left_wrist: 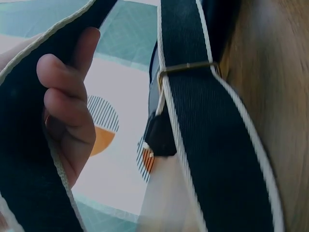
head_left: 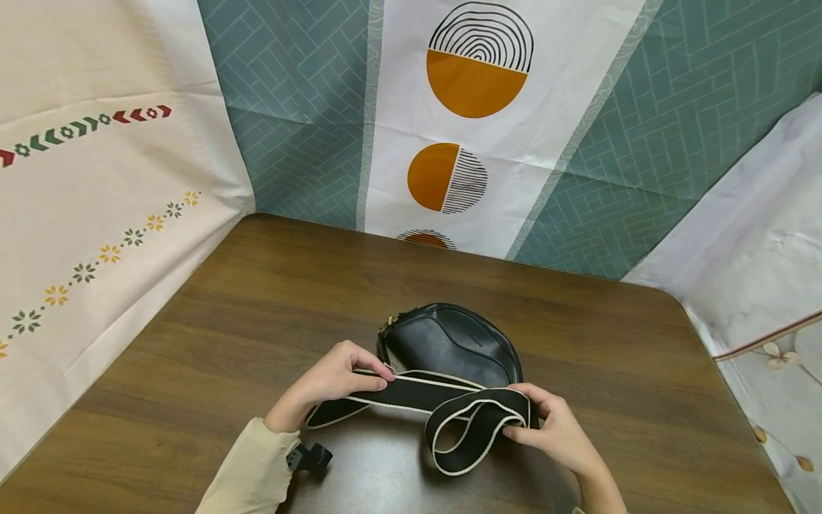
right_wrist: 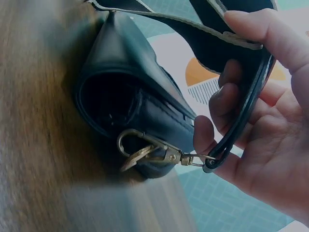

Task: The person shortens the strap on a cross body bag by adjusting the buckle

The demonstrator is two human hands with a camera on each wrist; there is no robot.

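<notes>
A black handbag (head_left: 452, 341) with a curved top lies on the wooden table, its zip end at the left. In front of it stretches a wide black strap (head_left: 411, 394) edged in cream cord. My left hand (head_left: 330, 375) pinches the strap's left part between thumb and fingers. My right hand (head_left: 552, 430) grips the strap's looped, folded right part near the bag's right end. A brass slider (left_wrist: 188, 68) crosses the strap in the left wrist view. In the right wrist view, a brass swivel clasp (right_wrist: 170, 155) joins the strap end to a ring beside the bag.
The brown table (head_left: 257, 307) runs back to a patterned cloth (head_left: 308, 143) behind it. Pale cloths (head_left: 115, 200) hang at the left and right edges. A black wrist camera (head_left: 310, 458) sits on the left sleeve (head_left: 253, 467).
</notes>
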